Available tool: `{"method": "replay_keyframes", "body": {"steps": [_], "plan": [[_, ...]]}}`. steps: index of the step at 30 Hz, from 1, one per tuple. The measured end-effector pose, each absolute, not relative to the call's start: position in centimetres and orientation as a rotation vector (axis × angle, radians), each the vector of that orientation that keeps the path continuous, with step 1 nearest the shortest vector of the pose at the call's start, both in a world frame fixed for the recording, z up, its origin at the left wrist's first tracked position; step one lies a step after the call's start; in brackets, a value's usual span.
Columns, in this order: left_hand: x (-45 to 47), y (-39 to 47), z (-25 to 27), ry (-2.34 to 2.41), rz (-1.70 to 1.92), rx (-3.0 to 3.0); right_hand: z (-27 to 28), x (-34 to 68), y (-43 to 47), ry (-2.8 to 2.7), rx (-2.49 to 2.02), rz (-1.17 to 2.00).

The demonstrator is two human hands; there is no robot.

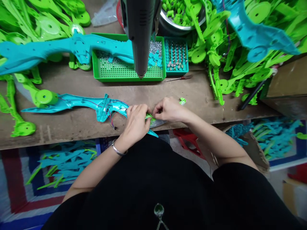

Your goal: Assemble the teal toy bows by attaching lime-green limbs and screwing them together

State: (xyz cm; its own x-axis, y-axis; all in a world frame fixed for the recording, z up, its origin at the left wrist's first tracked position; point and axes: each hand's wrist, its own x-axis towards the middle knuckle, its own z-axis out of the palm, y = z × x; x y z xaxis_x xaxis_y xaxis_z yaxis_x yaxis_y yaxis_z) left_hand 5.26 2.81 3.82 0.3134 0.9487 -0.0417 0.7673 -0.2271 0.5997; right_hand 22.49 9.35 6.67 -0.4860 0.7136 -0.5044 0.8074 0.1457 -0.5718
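On the bench in front of me lies a long blue plastic toy shell half [82, 101], its hollow side up, with thin red and blue wires running along it. My left hand [137, 121] is closed over the shell's right end, fingers bent down on it. A small green plastic part [149, 117] shows between my hands at that end. Beside it my right hand [169, 110] is closed in a pinch at the green part; what sits between its fingertips is too small to make out. Another small green piece [182, 101] lies just beyond my right hand.
A dark powered screwdriver [141, 41] hangs over a green tray [129, 79] of screws. Near them are a blue box [177, 72] of metal parts, a thin screwdriver [178, 78] and a metal bowl [178, 28]. Green parts pile up left and right [261, 16].
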Motion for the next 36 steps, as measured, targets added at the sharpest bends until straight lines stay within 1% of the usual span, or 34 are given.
{"method": "replay_keyframes", "body": {"steps": [3, 6, 9, 13, 18, 23, 32, 36], "plan": [[4.6, 2.3, 3.8, 1.415, 0.565, 2.185, 7.1, 22.0, 9.2, 2.299, 1.529, -1.125], [3.9, 1.1, 4.0, 1.398, 0.643, 2.442, 7.2, 21.8, 8.9, 2.299, 1.538, -1.047], [3.6, 0.0, 4.1, 1.38, 0.583, 2.667, 7.3, 21.8, 8.7, 2.311, 1.54, -1.024], [3.8, -0.6, 3.7, 1.362, 0.462, 2.74, 7.3, 21.7, 8.5, 2.312, 1.533, -0.999], [3.7, -0.8, 3.6, 1.367, 0.367, 2.773, 6.9, 21.7, 8.5, 2.367, 1.479, -1.022], [3.3, -0.4, 3.5, 1.421, 0.422, 2.772, 6.7, 21.3, 8.9, 2.409, 1.52, -1.01], [3.0, 0.3, 3.1, 1.408, 0.456, 2.847, 6.8, 21.3, 9.7, 2.346, 1.543, -1.161], [3.0, 0.3, 3.1, 1.382, 0.46, 2.857, 6.3, 21.9, 9.5, 2.41, 1.535, -1.245]]}}
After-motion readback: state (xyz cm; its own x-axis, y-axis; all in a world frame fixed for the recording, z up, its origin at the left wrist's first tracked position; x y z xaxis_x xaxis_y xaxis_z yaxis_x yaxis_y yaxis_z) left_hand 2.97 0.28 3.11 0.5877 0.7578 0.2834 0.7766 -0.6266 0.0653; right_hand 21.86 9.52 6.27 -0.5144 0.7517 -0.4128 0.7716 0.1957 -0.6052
